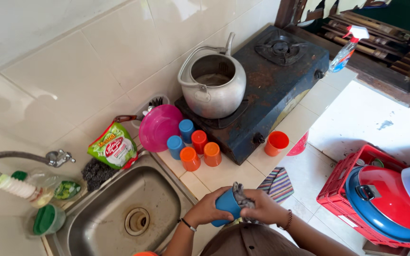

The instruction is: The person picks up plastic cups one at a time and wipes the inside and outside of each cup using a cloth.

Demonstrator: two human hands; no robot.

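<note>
Gripping the blue cup (227, 205) steady in my left hand (206, 210), I judge my right hand (265, 208) should twist its bunched grey cloth (241, 196) fully around inside.

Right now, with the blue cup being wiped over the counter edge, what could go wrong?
1. The blue cup, held in the left hand while the right hand works a grey cloth into it, sits past the counter edge; a slip would likely drop it to the floor.
2. The orange cup stands near the counter's edge and could be knocked off.
</note>
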